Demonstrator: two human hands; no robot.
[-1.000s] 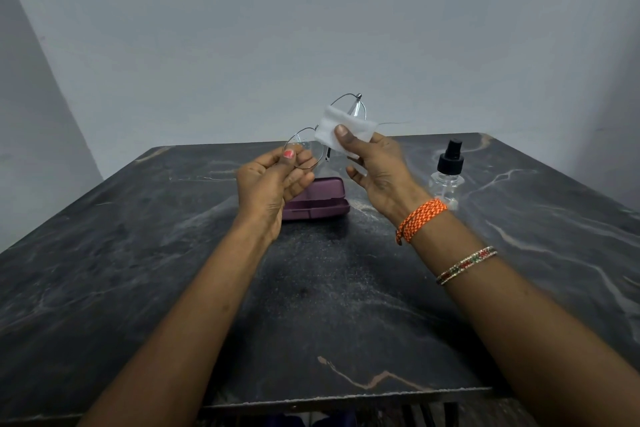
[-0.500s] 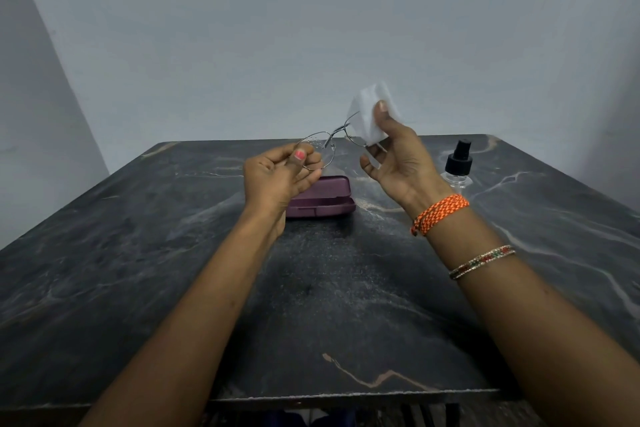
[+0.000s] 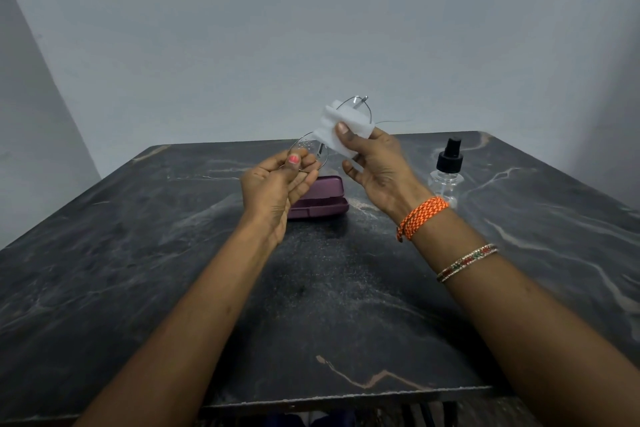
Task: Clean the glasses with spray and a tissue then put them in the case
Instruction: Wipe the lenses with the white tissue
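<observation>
Fingers of the left hand [image 3: 277, 184] curl around one lens rim of the glasses [image 3: 313, 149], held above the table [image 3: 138, 253]; the right hand [image 3: 374, 163] pinches a white tissue [image 3: 343, 130] over the other lens. Behind lie the closed purple case [image 3: 322, 199] and, right, the spray bottle [image 3: 446, 173].

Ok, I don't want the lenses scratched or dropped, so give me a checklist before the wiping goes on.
1. Left hand grips the glasses by the near rim: ok.
2. Right hand pinches the tissue on the far lens: ok.
3. Near lens wiped: not ok, droplets show.
4. Case open to receive them: not ok, lid shut.
5. Spray bottle upright, clear of the arms: ok.
6. Tissue clean: cannot tell.
</observation>
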